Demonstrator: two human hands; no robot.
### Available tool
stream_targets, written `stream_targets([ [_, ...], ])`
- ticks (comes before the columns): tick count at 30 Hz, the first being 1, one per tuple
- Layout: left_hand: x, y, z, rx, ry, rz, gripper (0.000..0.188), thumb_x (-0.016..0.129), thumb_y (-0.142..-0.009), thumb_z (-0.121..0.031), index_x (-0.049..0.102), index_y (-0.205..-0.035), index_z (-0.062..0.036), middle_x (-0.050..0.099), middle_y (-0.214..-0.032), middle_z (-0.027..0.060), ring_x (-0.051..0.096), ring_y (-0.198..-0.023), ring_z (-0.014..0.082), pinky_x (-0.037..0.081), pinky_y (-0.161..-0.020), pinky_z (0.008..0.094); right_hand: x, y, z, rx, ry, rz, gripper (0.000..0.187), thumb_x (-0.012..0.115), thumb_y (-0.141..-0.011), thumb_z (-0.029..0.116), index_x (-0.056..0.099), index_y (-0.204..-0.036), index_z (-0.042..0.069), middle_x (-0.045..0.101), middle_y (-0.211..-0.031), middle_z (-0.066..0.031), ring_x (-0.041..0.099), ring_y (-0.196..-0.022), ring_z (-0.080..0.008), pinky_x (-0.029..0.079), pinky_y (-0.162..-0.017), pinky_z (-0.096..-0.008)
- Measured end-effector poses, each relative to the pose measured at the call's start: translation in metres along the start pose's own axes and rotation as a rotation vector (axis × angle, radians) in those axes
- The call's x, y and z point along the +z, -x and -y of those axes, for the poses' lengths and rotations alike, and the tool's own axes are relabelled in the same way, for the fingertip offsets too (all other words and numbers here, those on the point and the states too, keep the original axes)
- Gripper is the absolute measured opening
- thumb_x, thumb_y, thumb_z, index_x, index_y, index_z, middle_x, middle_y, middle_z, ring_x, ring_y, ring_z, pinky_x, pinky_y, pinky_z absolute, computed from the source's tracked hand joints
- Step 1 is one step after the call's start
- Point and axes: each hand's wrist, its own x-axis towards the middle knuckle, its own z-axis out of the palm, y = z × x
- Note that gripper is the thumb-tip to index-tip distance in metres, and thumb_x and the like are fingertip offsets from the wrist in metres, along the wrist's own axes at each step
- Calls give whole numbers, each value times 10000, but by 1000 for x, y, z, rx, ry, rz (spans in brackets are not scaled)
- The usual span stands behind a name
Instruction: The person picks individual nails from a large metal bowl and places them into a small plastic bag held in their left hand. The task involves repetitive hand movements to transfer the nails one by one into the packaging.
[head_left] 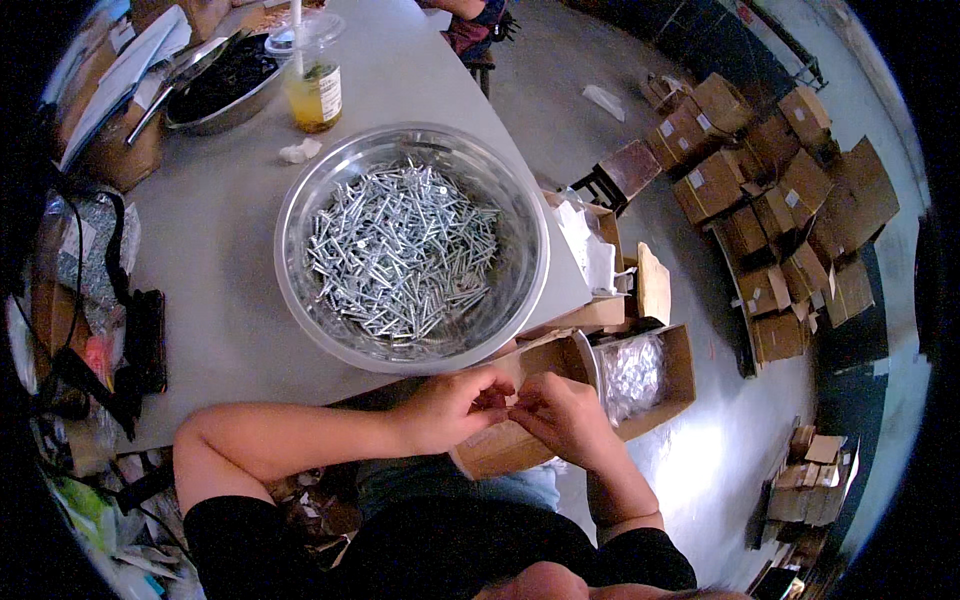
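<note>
A large clear bowl (515, 285) stands at the table's near right edge, heaped with loose silver screws (405, 250). Just in front of its near rim, my left hand (460, 408) and my right hand (560, 415) meet fingertip to fingertip. Both are closed in a pinch, and whatever lies between the fingers is too small and hidden to name. Beneath them sits an open cardboard box (500, 450), whose right part holds clear plastic bags (632, 375).
Another carton with white papers (588, 245) stands beside the table (220, 290). A drink cup (316, 95), a crumpled tissue (300, 151) and a dark-filled metal basin (225, 90) are behind the bowl. Stacked cartons (770, 210) occupy the right floor. Another person (470, 25) shows at top.
</note>
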Motion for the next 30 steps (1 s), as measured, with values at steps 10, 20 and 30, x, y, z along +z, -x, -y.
stream_targets([
  [10, -5, 0, 6, 172, -278, 88, 134, 613, -842, -131, 645, -907, -18, 652, -890, 136, 623, -836, 314, 478, -776, 406, -49, -112, 44, -485, 303, 69, 148, 663, -754, 16, 649, -899, 46, 652, -809, -129, 641, -791, -316, 513, -706, -394],
  [20, -3, 1, 5, 144, -303, 54, 162, 637, -849, -185, 626, -870, -24, 640, -811, 153, 620, -775, 318, 467, -712, 425, -27, -174, 60, -317, 619, 648, 162, 636, -735, 147, 673, -889, 118, 685, -863, -138, 664, -830, -348, 531, -754, -450],
  [30, -7, -3, 6, 132, -150, 35, 213, 616, -905, -243, 623, -870, -33, 633, -781, 115, 608, -710, 242, 464, -665, 369, -33, -166, 70, -405, 807, 597, 236, 619, -695, 93, 658, -924, 133, 665, -750, -116, 650, -750, -334, 511, -679, -447],
])
